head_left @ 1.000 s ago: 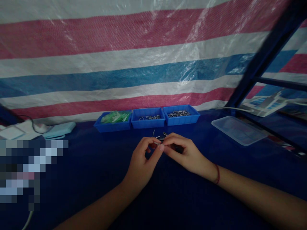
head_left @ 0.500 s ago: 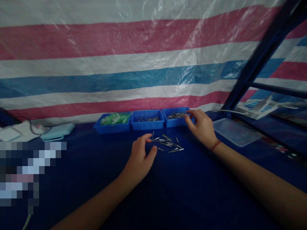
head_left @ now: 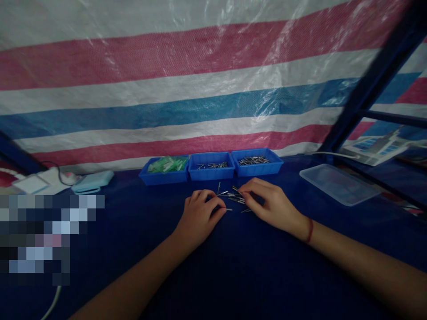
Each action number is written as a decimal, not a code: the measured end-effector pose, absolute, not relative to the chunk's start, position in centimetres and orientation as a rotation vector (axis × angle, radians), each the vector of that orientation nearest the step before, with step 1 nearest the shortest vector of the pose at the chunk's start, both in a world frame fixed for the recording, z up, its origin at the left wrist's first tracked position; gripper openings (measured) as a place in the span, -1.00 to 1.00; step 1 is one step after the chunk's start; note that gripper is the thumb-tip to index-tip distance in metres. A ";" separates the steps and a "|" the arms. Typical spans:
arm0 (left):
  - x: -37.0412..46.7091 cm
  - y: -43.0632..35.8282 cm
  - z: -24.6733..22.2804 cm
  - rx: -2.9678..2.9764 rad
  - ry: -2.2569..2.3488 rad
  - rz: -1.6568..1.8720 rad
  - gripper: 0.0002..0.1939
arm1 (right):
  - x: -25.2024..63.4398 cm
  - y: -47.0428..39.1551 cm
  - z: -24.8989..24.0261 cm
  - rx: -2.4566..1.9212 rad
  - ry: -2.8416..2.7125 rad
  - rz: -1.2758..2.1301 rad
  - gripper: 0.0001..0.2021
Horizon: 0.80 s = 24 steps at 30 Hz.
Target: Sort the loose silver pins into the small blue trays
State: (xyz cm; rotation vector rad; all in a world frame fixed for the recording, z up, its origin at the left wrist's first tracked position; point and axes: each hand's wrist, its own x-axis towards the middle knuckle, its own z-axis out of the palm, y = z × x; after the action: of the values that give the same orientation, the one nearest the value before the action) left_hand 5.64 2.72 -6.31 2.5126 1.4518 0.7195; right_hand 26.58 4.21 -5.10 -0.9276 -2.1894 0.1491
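Several silver blind rivets [head_left: 236, 199] lie loose on the dark blue tabletop between my two hands. My left hand [head_left: 202, 215] is at the left of this pile, thumb and forefinger pinched together on a rivet [head_left: 229, 209] whose end sticks out to the right. Over the right part of the pile, my right hand [head_left: 271, 202] has its fingertips closed on another rivet [head_left: 235, 188]. Behind the pile, a middle blue bin [head_left: 211, 174] and a right blue bin [head_left: 258, 170] both hold rivets. My right hand covers part of the pile.
A left blue bin [head_left: 163, 178] contains green plastic packets [head_left: 168, 164]. A clear plastic lid [head_left: 338, 184] lies at the right, near a dark metal frame [head_left: 367, 84]. A light blue case [head_left: 92, 181] sits far left. Striped sheeting [head_left: 187, 98] hangs behind the table.
My right hand has moved from the right bin down and left to the pile, closing its fingertips on a rivet. My left hand's thumb and forefinger have come together on a rivet.
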 end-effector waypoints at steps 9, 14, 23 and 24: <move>6.6 1.8 -5.5 2.309 1.245 0.980 -0.94 | 25.2 2.5 -4.9 -0.870 -2.362 0.148 -0.84; 6.8 1.4 -5.6 2.150 1.123 1.100 -0.94 | 24.8 2.4 -4.9 -0.829 -2.333 0.240 -0.88; 7.0 1.1 -5.2 1.969 1.177 1.105 -0.92 | 24.3 1.9 -4.7 -0.833 -2.250 0.372 -0.83; 7.0 1.1 -5.2 1.970 1.178 1.104 -0.92 | 24.3 1.9 -4.8 -0.837 -2.253 0.381 -0.83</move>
State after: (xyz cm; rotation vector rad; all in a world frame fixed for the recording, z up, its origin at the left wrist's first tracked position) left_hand 6.97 1.14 -5.16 1.9703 1.1781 1.1036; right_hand 24.31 1.93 -4.75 -0.8368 -2.2531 0.3808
